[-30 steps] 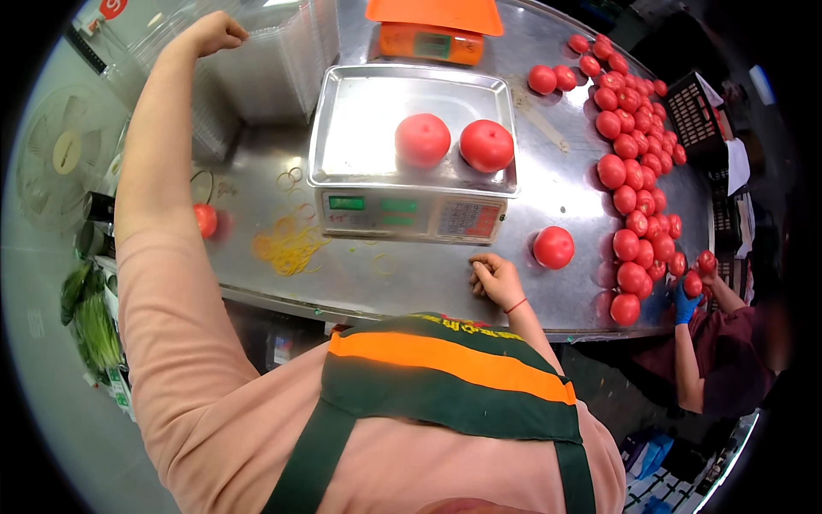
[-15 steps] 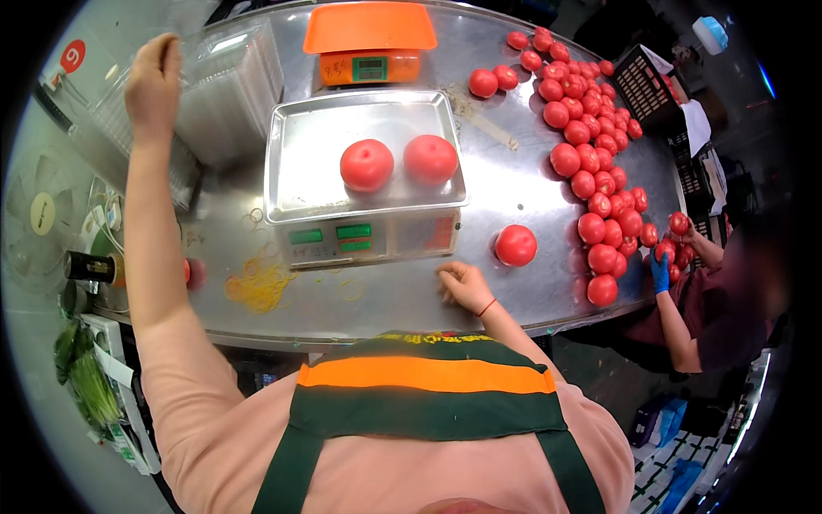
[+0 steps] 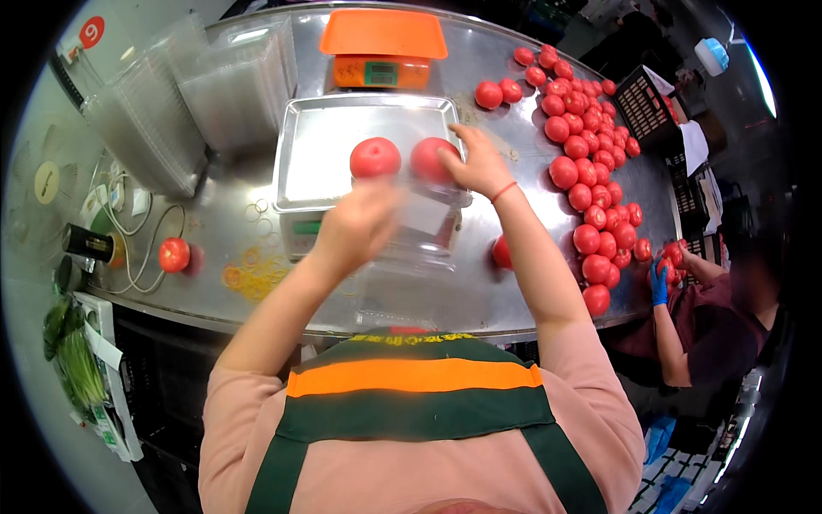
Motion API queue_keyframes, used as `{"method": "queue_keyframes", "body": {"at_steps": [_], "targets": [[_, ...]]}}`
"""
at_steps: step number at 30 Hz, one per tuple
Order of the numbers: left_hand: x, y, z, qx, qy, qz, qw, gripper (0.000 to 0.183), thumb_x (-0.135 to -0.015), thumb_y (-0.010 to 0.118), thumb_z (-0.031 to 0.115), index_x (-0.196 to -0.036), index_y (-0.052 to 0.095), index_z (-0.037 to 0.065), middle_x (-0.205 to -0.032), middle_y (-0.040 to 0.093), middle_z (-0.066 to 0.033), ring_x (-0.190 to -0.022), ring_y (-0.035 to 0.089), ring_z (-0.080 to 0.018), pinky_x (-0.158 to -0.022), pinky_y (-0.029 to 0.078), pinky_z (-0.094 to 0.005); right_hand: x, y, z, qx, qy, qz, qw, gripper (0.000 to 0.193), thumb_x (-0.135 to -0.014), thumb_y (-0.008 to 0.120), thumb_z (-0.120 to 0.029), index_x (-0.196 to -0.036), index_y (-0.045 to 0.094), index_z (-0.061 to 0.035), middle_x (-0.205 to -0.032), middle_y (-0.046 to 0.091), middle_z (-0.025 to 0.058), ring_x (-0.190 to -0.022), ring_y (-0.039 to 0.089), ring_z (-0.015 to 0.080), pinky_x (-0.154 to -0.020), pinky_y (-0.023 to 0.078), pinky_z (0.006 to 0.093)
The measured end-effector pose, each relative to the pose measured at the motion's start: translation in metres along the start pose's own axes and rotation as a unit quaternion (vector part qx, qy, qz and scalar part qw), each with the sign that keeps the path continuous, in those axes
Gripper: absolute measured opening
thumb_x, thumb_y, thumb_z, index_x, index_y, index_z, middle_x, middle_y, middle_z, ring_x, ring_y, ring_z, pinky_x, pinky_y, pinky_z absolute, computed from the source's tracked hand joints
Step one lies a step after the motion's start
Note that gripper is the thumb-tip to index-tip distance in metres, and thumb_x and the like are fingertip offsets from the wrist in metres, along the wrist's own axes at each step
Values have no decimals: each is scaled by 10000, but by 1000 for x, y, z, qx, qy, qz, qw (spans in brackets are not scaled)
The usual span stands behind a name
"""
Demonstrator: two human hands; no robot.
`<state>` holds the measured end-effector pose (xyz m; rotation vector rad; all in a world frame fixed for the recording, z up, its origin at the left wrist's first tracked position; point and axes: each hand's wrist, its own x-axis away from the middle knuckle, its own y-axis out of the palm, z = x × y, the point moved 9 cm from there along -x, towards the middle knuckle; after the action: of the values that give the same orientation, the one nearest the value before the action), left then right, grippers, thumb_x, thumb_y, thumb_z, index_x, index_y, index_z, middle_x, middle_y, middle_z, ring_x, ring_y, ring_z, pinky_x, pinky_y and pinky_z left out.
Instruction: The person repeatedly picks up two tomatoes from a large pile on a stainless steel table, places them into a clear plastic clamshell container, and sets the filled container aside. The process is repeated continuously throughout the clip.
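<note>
My left hand (image 3: pixel 358 221), blurred by motion, is closed on a clear plastic container (image 3: pixel 402 287) in front of the scale's tray. The container's see-through walls reach toward the table edge and are hard to trace. Two tomatoes sit on the metal tray (image 3: pixel 321 141) of the scale: a left tomato (image 3: pixel 375 158) just beyond my left hand, and a right tomato (image 3: pixel 428 163). My right hand (image 3: pixel 481 163) is at the right tomato's right side, fingers spread and thumb over it. A firm grip does not show. Another tomato (image 3: pixel 502 252) lies right of the scale, partly hidden by my right forearm.
Stacks of clear containers (image 3: pixel 145 111) stand at the left, near a lone tomato (image 3: pixel 174 255) and a cable. Yellow rubber bands (image 3: pixel 255 274) lie left of the scale. Behind is an orange scale (image 3: pixel 383 34). Many tomatoes (image 3: pixel 586 171) spread rightward, where a co-worker's blue-gloved hand (image 3: pixel 658 281) handles some.
My left hand has come from the container stacks to the front of the scale with a clear container. My right hand has moved up from the table edge to the right tomato.
</note>
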<state>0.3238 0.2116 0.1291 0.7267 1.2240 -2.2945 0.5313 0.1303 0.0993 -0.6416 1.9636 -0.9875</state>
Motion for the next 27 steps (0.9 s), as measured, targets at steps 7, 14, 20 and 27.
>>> {"method": "queue_keyframes", "body": {"at_steps": [7,14,20,27], "targets": [[-52,46,-101,-100,-250,-148,952,548,-685,688,224,-1194,558,66,-1116,583,-180,-1034,561,-338,-928,438,-413,-16,38,-24,31,121,-237,964,746,-612,717,-527,-1137,531,-30,-1064,591,213,-978,590,351,-832,482,420],[-14,36,-124,644,-411,71,641,673,-809,588,469,-1306,415,50,-1135,566,-174,-984,597,-312,-758,537,-423,19,0,-8,-764,186,-85,611,556,-842,559,-441,-1192,491,-14,-1072,586,114,-897,604,223,-717,507,303],[92,68,-19,683,-353,-44,638,906,-680,746,529,-1372,344,104,-1220,517,-114,-1062,556,-262,-831,504,-401,141,0,-31,-675,217,-106,697,593,-785,645,-265,-1293,424,-51,-1190,523,133,-1105,522,227,-926,441,363],[125,70,28,150,-107,-156,970,756,-557,819,161,-1216,464,51,-1194,467,-188,-1125,471,-356,-987,365,-463,199,9,-91,-274,-33,-173,945,717,-614,786,-219,-1234,459,-67,-1209,462,171,-1132,461,348,-962,387,424]]}}
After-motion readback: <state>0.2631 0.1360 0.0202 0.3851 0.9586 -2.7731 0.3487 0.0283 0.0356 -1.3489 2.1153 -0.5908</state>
